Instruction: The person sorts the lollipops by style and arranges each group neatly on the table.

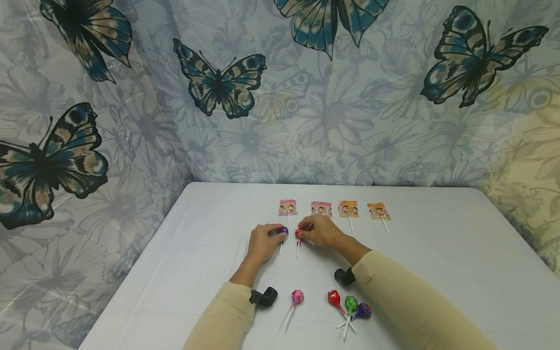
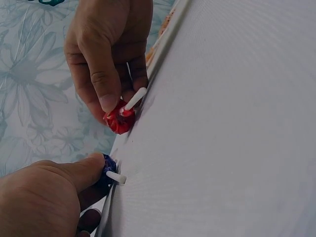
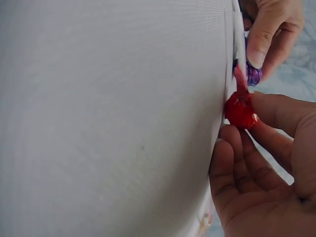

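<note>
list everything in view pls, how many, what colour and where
flat-packet lollipops: four, two pink and two orange, far side of table
purple lollipop: one, purple, in left hand
red lollipop: one, red, in right hand
pink lollipop: one, pink, near side, between the arms
lollipop cluster: three, red, green, purple, right of the pink one
table: one, white, under the lollipops
butterflies: five, blue-black-cream, on backdrop
backdrop: one, grey-blue floral, behind table
wrist devices: two, black, one per wrist
sleeves: two, beige, on the arms
</note>
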Demonstrator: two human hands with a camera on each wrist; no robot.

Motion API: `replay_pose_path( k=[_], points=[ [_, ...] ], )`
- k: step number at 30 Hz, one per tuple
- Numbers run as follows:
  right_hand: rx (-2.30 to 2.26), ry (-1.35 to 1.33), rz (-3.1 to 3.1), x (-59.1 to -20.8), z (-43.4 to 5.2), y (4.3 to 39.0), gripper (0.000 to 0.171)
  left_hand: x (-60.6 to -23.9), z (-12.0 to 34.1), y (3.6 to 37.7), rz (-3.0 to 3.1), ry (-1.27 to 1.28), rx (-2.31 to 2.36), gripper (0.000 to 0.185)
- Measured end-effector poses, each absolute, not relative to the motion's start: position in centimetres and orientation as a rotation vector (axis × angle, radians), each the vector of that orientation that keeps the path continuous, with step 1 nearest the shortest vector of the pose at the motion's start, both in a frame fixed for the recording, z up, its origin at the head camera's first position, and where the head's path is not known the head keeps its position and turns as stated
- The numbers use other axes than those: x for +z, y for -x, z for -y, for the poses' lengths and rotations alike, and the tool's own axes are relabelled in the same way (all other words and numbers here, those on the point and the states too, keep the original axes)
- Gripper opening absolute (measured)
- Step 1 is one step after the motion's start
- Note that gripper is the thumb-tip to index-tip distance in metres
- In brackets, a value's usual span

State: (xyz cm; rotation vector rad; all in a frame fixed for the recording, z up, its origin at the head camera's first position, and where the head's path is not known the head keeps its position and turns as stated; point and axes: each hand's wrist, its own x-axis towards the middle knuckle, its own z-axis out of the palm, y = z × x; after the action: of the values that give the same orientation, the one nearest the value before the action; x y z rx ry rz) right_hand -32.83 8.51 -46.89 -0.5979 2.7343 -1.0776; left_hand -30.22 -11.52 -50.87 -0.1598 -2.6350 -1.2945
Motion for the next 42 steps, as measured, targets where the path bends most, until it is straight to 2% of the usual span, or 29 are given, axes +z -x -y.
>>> replay_pose_path(
  k=[25, 35, 42],
  points=[
    [-1.092, 0.584, -2.705, -46.4, -9.2, 32.7, 0.022, -50.9, 11.3, 30.3, 2.647, 0.171, -1.278, 0.029],
    [-1.162, 0.703, -2.726, -44.9, -10.8, 31.9, 0.025, -51.1, 11.3, 30.4, 2.634, 0.154, -1.301, 0.028],
    [-1.232, 0.888, -2.674, -43.6, -12.0, 30.1, 0.027, -51.0, 11.4, 30.1, 2.648, 0.133, -1.294, 0.028]
  ],
)
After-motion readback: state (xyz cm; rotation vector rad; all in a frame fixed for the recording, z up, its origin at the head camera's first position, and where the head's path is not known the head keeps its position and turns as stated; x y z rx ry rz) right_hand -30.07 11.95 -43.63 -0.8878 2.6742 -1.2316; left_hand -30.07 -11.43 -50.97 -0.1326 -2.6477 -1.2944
